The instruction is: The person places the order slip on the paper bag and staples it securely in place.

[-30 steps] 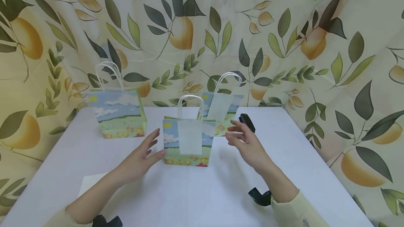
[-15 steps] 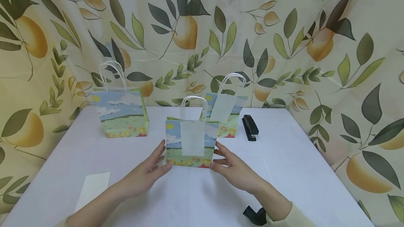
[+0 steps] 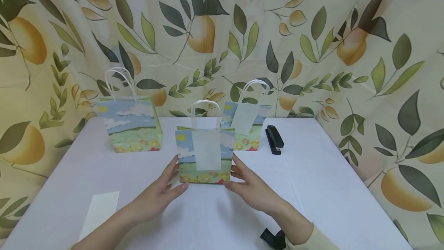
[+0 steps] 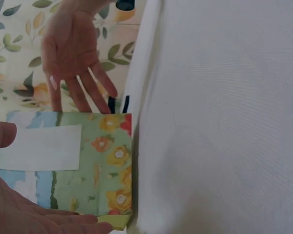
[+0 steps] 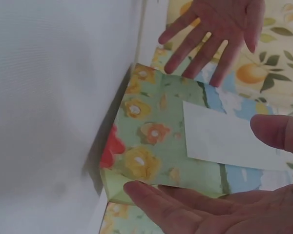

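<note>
A small paper gift bag (image 3: 205, 176) printed with sky and flowers stands upright mid-table. Its white twisted handles point up, and a white paper strip (image 3: 207, 151) hangs down its front. My left hand (image 3: 156, 200) lies along the bag's left side, fingers straight and thumb near the lower front corner. On the opposite side my right hand (image 3: 256, 192) mirrors it, fingertips reaching behind the edge. In the right wrist view, the right-hand fingers (image 5: 161, 207) extend along the green side of the bag (image 5: 161, 97). Neither hand curls round it.
Behind stand two similar bags, the left bag (image 3: 130, 126) plain-fronted and the right bag (image 3: 254, 138) with a white strip (image 3: 244, 119). A black stapler (image 3: 274, 140) lies right of them. Another white paper strip (image 3: 102, 207) lies front left on the white-covered table (image 3: 333, 196).
My right hand has come down from near the stapler to the front bag's right side. The left hand has moved in closer. In the last half second the bag has shifted slightly left.
</note>
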The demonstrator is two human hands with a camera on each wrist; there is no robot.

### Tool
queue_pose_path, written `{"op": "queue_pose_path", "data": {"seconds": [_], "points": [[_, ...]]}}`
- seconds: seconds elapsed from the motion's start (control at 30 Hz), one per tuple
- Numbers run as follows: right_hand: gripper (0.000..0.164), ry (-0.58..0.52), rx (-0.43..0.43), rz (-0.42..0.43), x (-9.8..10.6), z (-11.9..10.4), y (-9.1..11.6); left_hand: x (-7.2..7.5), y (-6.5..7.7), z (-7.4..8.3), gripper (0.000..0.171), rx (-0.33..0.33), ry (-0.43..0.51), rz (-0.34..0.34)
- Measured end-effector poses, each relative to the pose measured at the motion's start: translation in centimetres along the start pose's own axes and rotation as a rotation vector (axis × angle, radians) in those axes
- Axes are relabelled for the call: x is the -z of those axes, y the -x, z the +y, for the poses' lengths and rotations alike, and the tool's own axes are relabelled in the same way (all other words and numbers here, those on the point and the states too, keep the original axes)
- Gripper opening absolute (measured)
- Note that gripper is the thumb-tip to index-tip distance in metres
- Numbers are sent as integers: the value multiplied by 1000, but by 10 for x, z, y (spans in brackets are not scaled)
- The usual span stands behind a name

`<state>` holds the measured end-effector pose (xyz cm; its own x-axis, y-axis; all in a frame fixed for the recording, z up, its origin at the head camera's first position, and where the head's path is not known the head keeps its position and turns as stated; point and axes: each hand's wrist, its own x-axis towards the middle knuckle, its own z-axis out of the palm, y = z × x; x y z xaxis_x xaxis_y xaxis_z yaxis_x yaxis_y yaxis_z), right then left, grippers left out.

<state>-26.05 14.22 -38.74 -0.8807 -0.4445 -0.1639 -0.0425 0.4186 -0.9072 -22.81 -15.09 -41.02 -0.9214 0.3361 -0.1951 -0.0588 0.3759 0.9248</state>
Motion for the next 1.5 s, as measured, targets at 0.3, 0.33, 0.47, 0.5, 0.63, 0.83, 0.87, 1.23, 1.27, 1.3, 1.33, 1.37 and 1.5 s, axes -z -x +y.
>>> {"op": "queue_pose_path", "data": {"seconds": [0.3, 0.33, 0.47, 0.5, 0.63, 0.83, 0.87, 1.23, 1.27, 1.3, 1.33, 1.37, 1.5], "points": [[84, -41, 12, 8, -9, -2, -23, 9, -2, -7, 93, -43, -17, 64], [85, -47, 7, 17, -10, -2, -26, 10, -3, -7, 93, -41, -18, 72], [88, -67, 3, 47, -15, -2, -37, 14, -9, -9, 95, -39, -30, 113], [89, -73, 7, 52, -16, -3, -40, 16, -11, -8, 96, -40, -35, 122], [88, -91, 33, 77, -20, -5, -53, 22, -17, -7, 97, -50, -40, 152], [93, -134, 43, 109, -23, -3, -70, 30, -31, -8, 98, -37, -60, 169], [93, -141, 44, 112, -24, -2, -72, 31, -34, -8, 98, -34, -62, 170], [98, -231, 75, 137, -30, 5, -97, 42, -64, -11, 93, -7, -27, 182], [98, -235, 81, 142, -30, 6, -99, 43, -66, -12, 93, -5, -21, 184], [98, -239, 87, 143, -31, 7, -101, 43, -68, -12, 93, -3, -19, 186], [99, -241, 92, 142, -31, 7, -103, 44, -70, -12, 93, 0, -15, 187], [99, -240, 96, 142, -32, 7, -104, 44, -72, -13, 94, 4, -13, 192], [100, -213, 93, 158, -34, 9, -111, 46, -80, -14, 94, 14, -13, 210]]}}
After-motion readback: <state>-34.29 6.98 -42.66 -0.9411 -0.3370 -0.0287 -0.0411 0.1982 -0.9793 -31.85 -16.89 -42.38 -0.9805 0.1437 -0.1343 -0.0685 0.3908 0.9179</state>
